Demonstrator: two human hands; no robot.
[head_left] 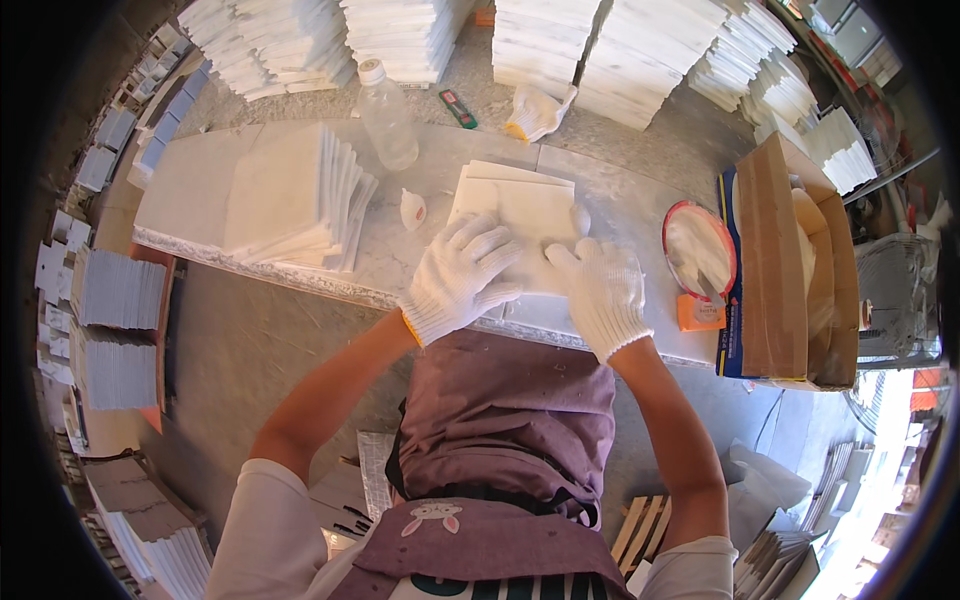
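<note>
My left hand, in a white knit glove with a yellow cuff edge, lies over the left front part of a few pale square stone tiles. Its fingers are stretched and apart, with the thumb toward the table's near edge. My right hand, gloved alike, rests at the tiles' front right, thumb side toward them; its fingers are partly foreshortened, but the thumb stands apart and nothing shows in the hand. Against the tiles' right edge sits a small whitish lump whose kind I cannot make out. The tiles' front edge is partly hidden by my hands.
Leaning tiles lie left on the worktable. A clear plastic bottle, a crumpled glove and a small green-and-red box sit behind. Right are a red-rimmed bowl of white paste, an orange box and a cardboard box.
</note>
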